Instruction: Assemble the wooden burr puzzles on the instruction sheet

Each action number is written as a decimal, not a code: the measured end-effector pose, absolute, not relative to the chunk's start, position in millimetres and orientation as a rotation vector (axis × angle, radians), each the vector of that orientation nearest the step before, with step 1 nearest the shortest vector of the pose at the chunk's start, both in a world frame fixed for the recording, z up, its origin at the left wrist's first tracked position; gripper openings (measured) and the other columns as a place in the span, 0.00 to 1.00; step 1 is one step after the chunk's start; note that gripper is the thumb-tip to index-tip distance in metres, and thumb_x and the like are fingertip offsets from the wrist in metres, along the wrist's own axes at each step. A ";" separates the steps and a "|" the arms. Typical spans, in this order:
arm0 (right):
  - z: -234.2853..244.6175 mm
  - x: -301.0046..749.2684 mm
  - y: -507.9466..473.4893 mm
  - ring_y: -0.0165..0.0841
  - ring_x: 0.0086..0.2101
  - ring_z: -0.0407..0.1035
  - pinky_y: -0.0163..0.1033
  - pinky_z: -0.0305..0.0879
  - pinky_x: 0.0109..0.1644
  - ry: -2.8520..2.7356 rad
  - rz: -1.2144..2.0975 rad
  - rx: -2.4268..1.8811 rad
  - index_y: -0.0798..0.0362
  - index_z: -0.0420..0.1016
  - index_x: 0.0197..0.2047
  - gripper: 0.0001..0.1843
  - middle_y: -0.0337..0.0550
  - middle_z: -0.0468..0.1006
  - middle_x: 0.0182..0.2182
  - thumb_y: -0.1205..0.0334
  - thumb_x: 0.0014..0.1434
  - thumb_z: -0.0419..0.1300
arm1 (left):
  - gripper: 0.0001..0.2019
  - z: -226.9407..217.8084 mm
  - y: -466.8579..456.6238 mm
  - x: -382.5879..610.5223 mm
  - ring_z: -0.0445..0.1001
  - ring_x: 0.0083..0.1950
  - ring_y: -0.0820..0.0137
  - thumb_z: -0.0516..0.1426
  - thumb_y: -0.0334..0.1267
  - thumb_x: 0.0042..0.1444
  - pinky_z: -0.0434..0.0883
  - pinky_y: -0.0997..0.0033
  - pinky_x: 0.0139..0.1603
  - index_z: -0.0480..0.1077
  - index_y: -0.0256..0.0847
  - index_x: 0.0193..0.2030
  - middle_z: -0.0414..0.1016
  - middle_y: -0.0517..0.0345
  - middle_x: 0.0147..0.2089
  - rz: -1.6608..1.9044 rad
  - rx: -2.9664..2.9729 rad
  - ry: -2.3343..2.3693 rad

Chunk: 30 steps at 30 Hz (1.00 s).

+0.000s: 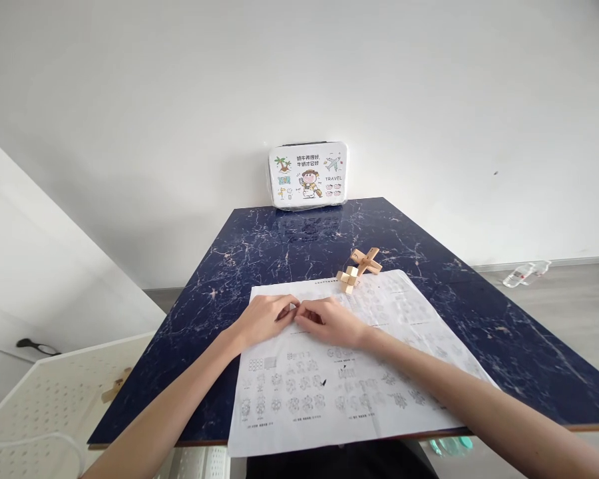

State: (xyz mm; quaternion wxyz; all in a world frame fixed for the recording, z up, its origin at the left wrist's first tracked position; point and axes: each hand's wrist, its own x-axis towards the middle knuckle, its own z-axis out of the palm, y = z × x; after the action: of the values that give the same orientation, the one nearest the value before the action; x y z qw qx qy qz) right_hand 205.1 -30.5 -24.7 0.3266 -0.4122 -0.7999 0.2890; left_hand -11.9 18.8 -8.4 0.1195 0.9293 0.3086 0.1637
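My left hand [264,318] and my right hand [332,321] rest together on a white printed instruction sheet [329,392] lying on a dark blue marbled table [259,246]. Their fingertips meet at the middle, curled in as if pinching something small that I cannot make out. Beyond the hands, at the sheet's far edge, sit two wooden interlocking puzzles: a small knobbly one [348,279] and a cross-shaped one [366,260] just behind it.
A white tin with cartoon travel pictures [308,175] leans against the wall at the table's far edge. A white perforated cart [44,399] with a wooden piece [114,387] stands at the left. A plastic bottle [524,272] lies on the floor at right.
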 end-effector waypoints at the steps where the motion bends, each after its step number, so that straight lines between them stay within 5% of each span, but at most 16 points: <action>1: -25.9 204.0 -31.3 0.28 0.27 0.64 0.36 0.56 0.32 -2.118 0.713 -1.077 0.52 0.69 0.30 0.11 0.36 0.75 0.26 0.67 0.67 0.58 | 0.08 -8.2 18.7 -12.1 0.76 0.32 0.69 0.55 0.36 0.70 0.64 0.72 0.34 0.75 0.44 0.49 0.80 0.61 0.35 0.478 2.713 0.901; 7: -29.9 201.9 -33.5 0.29 0.31 0.67 0.36 0.57 0.36 -2.214 0.588 -1.015 0.52 0.72 0.34 0.07 0.39 0.78 0.33 0.69 0.66 0.58 | 0.08 -7.6 18.8 -12.3 0.74 0.30 0.71 0.54 0.36 0.70 0.63 0.73 0.32 0.76 0.45 0.48 0.78 0.62 0.32 0.475 2.714 0.893; 30: -30.1 204.3 -38.9 0.30 0.29 0.66 0.37 0.56 0.34 -2.245 0.546 -0.972 0.51 0.72 0.36 0.06 0.39 0.78 0.31 0.67 0.66 0.57 | 0.08 -9.1 19.0 -11.8 0.74 0.30 0.71 0.54 0.37 0.70 0.63 0.73 0.32 0.75 0.45 0.47 0.78 0.63 0.31 0.487 2.735 0.913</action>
State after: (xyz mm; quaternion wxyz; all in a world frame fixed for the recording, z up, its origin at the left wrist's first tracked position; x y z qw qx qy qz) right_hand 204.3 -38.9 -30.1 0.3121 -0.3683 -0.8509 0.2071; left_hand -11.8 19.0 -9.1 0.1083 0.9298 0.3103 0.1656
